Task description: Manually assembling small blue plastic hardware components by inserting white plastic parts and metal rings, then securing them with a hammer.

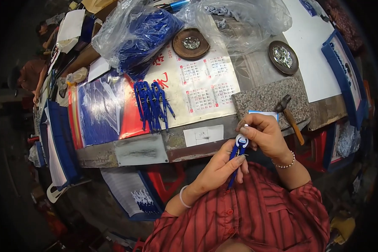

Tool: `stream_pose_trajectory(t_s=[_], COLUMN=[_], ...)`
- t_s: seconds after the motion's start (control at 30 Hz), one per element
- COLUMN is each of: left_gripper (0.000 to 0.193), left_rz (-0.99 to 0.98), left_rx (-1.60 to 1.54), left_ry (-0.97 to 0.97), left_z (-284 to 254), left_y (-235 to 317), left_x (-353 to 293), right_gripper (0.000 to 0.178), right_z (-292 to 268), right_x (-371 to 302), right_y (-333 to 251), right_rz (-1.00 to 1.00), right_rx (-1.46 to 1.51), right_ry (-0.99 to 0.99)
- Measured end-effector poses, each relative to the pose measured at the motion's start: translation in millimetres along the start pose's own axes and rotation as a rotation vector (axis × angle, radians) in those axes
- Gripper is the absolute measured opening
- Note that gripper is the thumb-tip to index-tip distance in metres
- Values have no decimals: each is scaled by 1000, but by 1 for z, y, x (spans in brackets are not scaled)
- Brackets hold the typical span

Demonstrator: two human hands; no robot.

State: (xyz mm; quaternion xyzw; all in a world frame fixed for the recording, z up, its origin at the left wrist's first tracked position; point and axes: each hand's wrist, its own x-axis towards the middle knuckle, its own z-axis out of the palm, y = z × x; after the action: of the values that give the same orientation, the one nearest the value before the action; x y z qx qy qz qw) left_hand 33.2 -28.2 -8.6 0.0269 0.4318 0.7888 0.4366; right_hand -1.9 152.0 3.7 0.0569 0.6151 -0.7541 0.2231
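A blue drawing compass (241, 148) with a white ring-shaped head stands nearly upright in front of my chest. My left hand (217, 169) grips it around the legs, thumb across the front; small metal pins stick out to both sides near the thumb. At the top, the thumb and forefinger of my right hand (264, 135) pinch the small white tip of the head. Several blue compass bodies (149, 105) lie in a bunch on the printed calendar sheet (212, 90), to the left of my hands.
Behind lie a clear bag of blue parts (149, 35) and a bag of light grey parts (227, 14). Two round dishes (205, 51) (296, 63) hold small metal pieces. A hammer (293, 120) rests on a granite slab (262, 98). Blue trays (63, 143) (338, 71) flank the table.
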Motion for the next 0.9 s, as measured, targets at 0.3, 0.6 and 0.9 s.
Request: stream_pose_trajectory(t_s=[0.3,0.6,0.9], left_gripper=[43,46,46], left_rz=[-9,2,-9], left_rx=[-17,-22,-12], left_ry=[8,-15,4], left_z=[1,-1,2], left_y=[6,7,10], left_x=[2,6,7], right_gripper=[19,22,22], right_z=[-1,3,-2], right_x=[4,6,9], right_y=[9,12,5], right_rz=[-47,-94,-90], right_rx=[97,171,105], right_ry=[-31,70,-27])
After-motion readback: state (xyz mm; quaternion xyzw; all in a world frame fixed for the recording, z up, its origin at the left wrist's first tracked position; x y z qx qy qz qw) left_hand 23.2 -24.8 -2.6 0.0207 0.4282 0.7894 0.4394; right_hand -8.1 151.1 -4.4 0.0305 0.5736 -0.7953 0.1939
